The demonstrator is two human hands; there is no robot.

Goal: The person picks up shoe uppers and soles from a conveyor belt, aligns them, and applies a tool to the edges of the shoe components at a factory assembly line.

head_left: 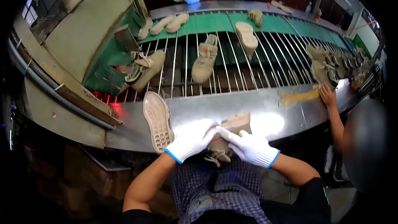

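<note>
White knitted gloves with blue cuffs (253, 152) cover your left hand (191, 140) and your right hand (248, 146). Both hands are closed on a tan lace-up shoe with a thick beige sole (237, 124), which you hold tilted at the near edge of a smooth silver metal bench (199, 108), its sole pointing away from you and its laces hanging toward you. Your right fingers lie across its side; your left fingertips come in from the other side, close to your right ones, though you cover much of the upper, so the exact grip there is hidden.

Just beside your left hand, a loose beige rubber outsole with a grid of holes in one end (156, 118) lies on the bench. Beyond it runs a grille of thin silver metal rods (185, 66), bearing a khaki lace-up shoe with its toe toward you (204, 60) and a tan shoe with a dark lining (149, 70). Farther off, pale beige soles (177, 23) rest on a flat green belt (207, 25). To your right, a co-worker's bare hand (327, 95) touches a tan shoe at the near end of a row (323, 74).
</note>
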